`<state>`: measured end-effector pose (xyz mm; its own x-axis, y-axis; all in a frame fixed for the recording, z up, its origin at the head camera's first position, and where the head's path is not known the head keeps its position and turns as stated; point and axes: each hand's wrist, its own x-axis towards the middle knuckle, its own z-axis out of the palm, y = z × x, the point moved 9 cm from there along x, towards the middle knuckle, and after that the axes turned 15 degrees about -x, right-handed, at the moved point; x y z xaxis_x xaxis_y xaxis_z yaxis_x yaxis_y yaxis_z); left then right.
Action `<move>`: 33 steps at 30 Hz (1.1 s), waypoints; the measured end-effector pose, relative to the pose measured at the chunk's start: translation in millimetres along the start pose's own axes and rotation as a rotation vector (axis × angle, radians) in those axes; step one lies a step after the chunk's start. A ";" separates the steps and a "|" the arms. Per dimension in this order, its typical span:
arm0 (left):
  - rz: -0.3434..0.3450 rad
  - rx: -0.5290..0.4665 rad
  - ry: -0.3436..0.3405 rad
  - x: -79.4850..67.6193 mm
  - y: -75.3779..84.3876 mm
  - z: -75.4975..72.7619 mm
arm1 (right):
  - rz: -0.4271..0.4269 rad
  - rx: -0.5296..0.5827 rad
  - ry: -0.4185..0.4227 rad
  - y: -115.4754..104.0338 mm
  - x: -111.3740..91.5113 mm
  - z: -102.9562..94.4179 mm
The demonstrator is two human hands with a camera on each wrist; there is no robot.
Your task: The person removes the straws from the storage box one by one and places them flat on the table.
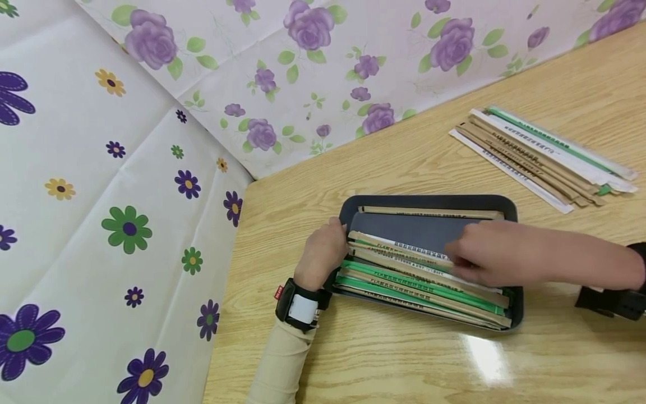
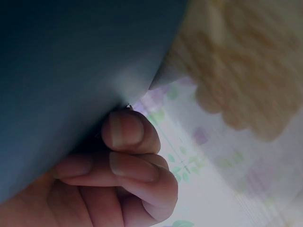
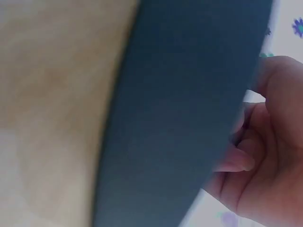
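A dark grey rectangular tray (image 1: 516, 314) stands on the table, holding several long, paper-wrapped straws (image 1: 404, 283) in brown, white and green. They lie bunched along its near side, and one brown wrapped straw (image 1: 429, 213) lies apart along the far wall. My left hand (image 1: 323, 252) grips the tray's left end; its bent fingers (image 2: 142, 175) show against the outer wall in the left wrist view. Over the right part of the bunch, my right hand (image 1: 484, 252) reaches in with bent fingers. The tray wall partly covers those fingers (image 3: 241, 158) in the right wrist view, so their hold on a straw is unclear.
On the wood-grain table (image 1: 393, 365), another loose pile of wrapped straws (image 1: 540, 157) lies right of and beyond the tray. Flower-patterned sheets (image 1: 313, 101) rise at the back and left. A watch-like device (image 1: 303, 308) is strapped round the left wrist.
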<state>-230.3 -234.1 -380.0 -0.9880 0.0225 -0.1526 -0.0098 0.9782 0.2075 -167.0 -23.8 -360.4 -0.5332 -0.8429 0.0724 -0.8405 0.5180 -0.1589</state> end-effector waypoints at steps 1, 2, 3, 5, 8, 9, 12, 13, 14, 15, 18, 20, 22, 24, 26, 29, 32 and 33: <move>0.004 0.000 0.004 -0.1 0.2 -0.5 | 0.010 -0.011 0.012 4.0 -0.1 -5.4; 0.007 -0.001 0.007 -0.3 0.4 -0.9 | 0.026 -0.019 0.023 9.1 -0.5 -11.1; 0.013 0.000 0.011 -0.6 0.9 -1.3 | 0.042 -0.033 0.043 15.1 -1.1 -17.4; 0.021 0.002 0.015 -0.9 1.6 -1.9 | 0.084 -0.069 0.089 29.3 -2.9 -30.5; 0.026 0.003 0.016 -1.4 1.7 -1.9 | 0.170 -0.135 0.135 54.9 -6.6 -45.2; 0.026 0.002 0.015 -1.6 1.4 -1.6 | 0.200 -0.168 0.149 63.8 -8.1 -48.7; 0.020 -0.004 0.007 -1.8 0.3 -0.1 | 0.302 -0.254 0.131 89.8 -12.5 -52.5; 0.018 -0.008 0.005 -1.9 -0.1 0.3 | 0.330 -0.271 0.119 97.8 -13.8 -52.2; 0.017 -0.008 0.004 -1.9 -0.4 0.6 | 0.352 -0.291 0.114 104.8 -15.0 -52.0; 0.015 -0.008 0.003 -1.8 -0.7 0.9 | 0.374 -0.306 0.100 111.6 -15.9 -50.7; 0.009 -0.009 0.000 -1.4 -1.3 1.1 | 0.432 -0.316 0.053 128.5 -18.5 -45.5; 0.004 -0.012 -0.005 -0.9 -1.8 1.4 | 0.454 -0.313 0.031 136.2 -20.5 -42.4; -0.001 -0.019 -0.008 -0.3 -1.9 1.4 | 0.474 -0.315 0.009 142.7 -22.8 -40.4; -0.003 -0.026 -0.008 0.2 -2.0 1.3 | 0.499 -0.323 -0.015 149.4 -25.4 -39.1; -0.002 -0.029 -0.005 0.7 -1.4 1.0 | 0.528 -0.326 -0.053 157.7 -28.7 -36.4; 0.007 -0.024 0.003 0.7 -0.4 0.7 | 0.575 -0.332 -0.113 169.7 -34.3 -32.6; 0.018 -0.015 0.012 0.0 0.8 -0.1 | 0.606 -0.333 -0.152 176.5 -39.7 -31.4; 0.021 -0.014 0.014 -0.3 1.1 -0.3 | 0.612 -0.336 -0.158 177.5 -41.2 -31.6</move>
<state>-230.1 -233.1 -379.4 -0.9901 0.0398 -0.1344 0.0088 0.9746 0.2236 -297.3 107.5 -360.5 -0.9195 -0.3847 -0.0804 -0.3931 0.8999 0.1887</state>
